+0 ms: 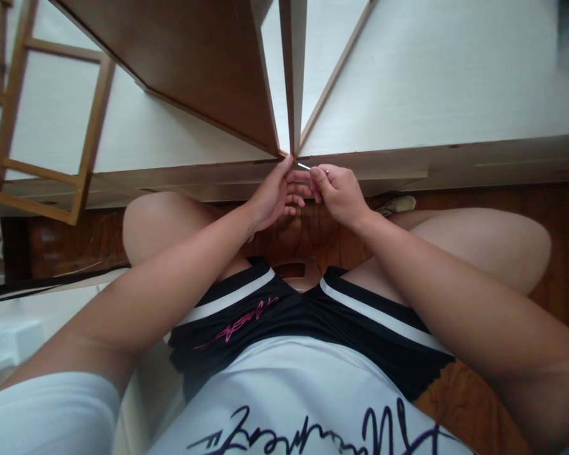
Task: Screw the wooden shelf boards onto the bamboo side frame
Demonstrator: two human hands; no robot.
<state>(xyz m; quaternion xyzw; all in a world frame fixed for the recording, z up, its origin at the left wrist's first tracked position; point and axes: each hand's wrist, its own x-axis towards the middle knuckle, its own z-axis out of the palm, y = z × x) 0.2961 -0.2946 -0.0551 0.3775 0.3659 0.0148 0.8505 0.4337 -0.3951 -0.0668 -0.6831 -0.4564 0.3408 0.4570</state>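
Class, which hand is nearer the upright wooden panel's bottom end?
Left. The left hand touches the panel's end; the right hand is just right of it, pinching a metal pin.

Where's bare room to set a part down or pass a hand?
Free: white panel upper right, between slanted strip and long wood edge; white surface between wooden frame and brown panel; floor past the right knee. Crowded: corner where left hand and right hand meet over a thin metal piece.
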